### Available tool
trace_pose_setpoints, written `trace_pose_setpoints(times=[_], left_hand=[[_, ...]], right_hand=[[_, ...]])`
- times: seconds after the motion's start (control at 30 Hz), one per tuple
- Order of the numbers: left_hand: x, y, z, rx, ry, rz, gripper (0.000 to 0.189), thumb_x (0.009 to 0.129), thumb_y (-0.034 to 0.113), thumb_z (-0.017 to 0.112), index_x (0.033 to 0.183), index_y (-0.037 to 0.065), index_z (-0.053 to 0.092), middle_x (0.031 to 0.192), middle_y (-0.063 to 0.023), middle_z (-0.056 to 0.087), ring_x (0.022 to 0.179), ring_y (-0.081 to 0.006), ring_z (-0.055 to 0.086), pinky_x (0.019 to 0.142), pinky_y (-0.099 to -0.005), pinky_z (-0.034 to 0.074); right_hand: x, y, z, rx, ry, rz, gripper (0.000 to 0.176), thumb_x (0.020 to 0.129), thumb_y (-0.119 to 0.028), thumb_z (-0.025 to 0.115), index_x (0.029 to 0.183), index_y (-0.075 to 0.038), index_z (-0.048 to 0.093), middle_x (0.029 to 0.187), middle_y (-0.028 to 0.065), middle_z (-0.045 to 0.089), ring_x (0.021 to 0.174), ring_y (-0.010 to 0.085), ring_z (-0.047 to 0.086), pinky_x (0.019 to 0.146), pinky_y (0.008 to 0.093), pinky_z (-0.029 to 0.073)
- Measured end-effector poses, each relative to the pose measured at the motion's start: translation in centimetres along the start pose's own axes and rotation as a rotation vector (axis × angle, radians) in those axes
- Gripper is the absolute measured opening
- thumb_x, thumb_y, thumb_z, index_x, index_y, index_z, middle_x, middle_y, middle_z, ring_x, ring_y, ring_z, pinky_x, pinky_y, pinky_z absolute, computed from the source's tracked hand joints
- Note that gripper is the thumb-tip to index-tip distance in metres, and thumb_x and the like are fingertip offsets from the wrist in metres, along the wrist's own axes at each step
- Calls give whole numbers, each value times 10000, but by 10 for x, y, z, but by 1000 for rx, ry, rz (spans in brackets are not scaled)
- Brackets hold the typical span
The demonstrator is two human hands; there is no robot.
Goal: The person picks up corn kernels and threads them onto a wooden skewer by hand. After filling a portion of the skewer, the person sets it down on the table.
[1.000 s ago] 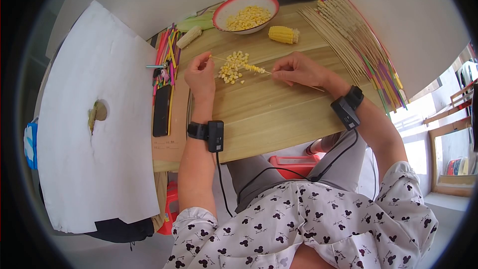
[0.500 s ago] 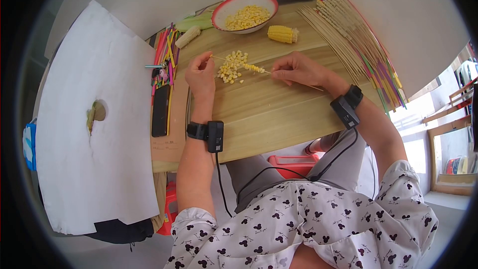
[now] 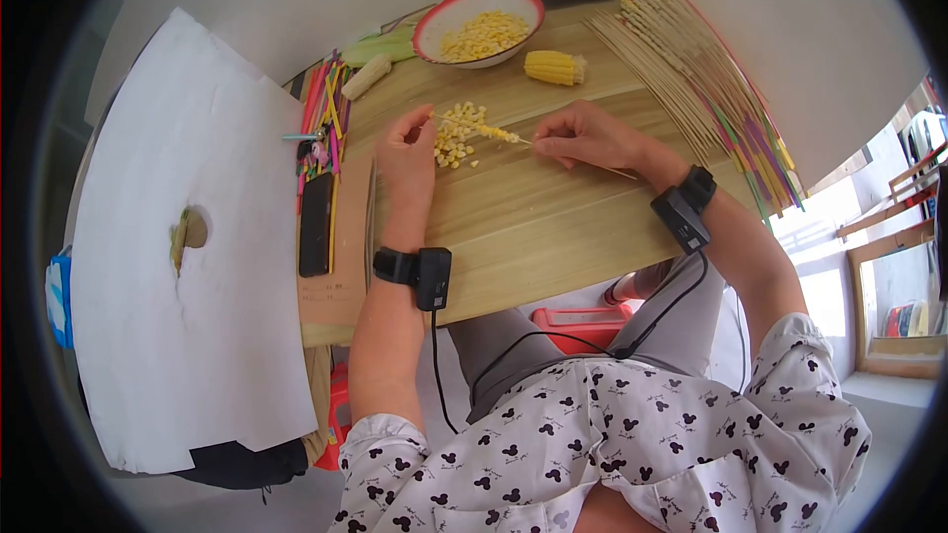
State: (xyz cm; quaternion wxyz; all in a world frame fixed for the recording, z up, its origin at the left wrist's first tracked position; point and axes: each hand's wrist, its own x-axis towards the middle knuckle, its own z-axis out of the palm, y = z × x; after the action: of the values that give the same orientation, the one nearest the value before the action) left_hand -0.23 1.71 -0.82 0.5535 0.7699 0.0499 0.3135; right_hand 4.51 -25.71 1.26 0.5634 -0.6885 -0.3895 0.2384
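1. Head view, hands: the right hand (image 3: 583, 135) keeps its fingers pinched on the skewer (image 3: 494, 131). The skewer lies low over the tabletop (image 3: 533, 227), at 3 o'clock of the kernel pile (image 3: 452, 146).
2. The left hand (image 3: 407, 153) has edged in from 9 o'clock. Its fingers curl at the skewer's tip (whether they grip a kernel, I cannot tell).
3. The strung row looks no longer than a second ago, so the threading seems only partway.
4. Head view, surroundings: the bowl (image 3: 432, 28) sits at 12 o'clock, the cob (image 3: 553, 67) just beside it, and the phone (image 3: 316, 224) at 8 o'clock.
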Motion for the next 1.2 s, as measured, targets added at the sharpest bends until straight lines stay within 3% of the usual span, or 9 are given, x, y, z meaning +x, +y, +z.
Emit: trace_pose_setpoints(times=[0.47, 0.57, 0.63, 0.77, 0.83, 1.2], left_hand=[[-17, 18, 19, -68, -131, -62, 224, 861, 20, 626, 1063, -5, 717, 849, -10, 664, 729, -59, 573, 669, -220, 477], [-26, 29, 23, -50, -236, -122, 226, 862, 14, 618, 1065, -2, 716, 844, -5, 634, 711, -64, 559, 630, -219, 470], [-29, 33, 26, -7, -271, -109, 219, 895, 28, 627, 1096, 10, 712, 897, 20, 642, 779, -43, 554, 678, -189, 457], [-29, 32, 27, -2, -269, -75, 217, 891, 20, 626, 1089, 11, 716, 872, 33, 613, 751, -39, 531, 660, -183, 446], [-29, 31, 27, -7, -266, -54, 218, 862, 6, 612, 1053, 4, 717, 856, -14, 584, 697, -73, 533, 571, -223, 457], [-24, 35, 25, -13, -240, -29, 253, 864, -8, 599, 1102, 21, 679, 893, -15, 639, 726, -74, 553, 629, -224, 471]], right_hand=[[1, 2, -1, -2, 25, 2, 171, 933, -153, 607, 855, -7, 653, 609, -30, 549, 576, 45, 471, 556, 222, 387], [0, 1, -2, -51, 2, 14, 186, 958, -178, 593, 909, -8, 648, 632, -40, 522, 591, 38, 460, 565, 218, 378], [0, 2, -2, -45, 14, 24, 183, 958, -174, 594, 911, -6, 648, 630, -40, 524, 585, 37, 460, 561, 213, 378], [1, 4, -2, -7, 26, 8, 173, 934, -154, 609, 862, -3, 653, 607, -28, 552, 579, 42, 480, 552, 221, 392], [1, 4, -1, -8, 28, 20, 175, 934, -156, 609, 856, -5, 651, 603, -30, 552, 574, 43, 477, 549, 221, 391], [2, 4, -2, -32, 79, 13, 182, 926, -166, 618, 843, -9, 657, 595, -24, 565, 565, 42, 481, 541, 222, 388]])
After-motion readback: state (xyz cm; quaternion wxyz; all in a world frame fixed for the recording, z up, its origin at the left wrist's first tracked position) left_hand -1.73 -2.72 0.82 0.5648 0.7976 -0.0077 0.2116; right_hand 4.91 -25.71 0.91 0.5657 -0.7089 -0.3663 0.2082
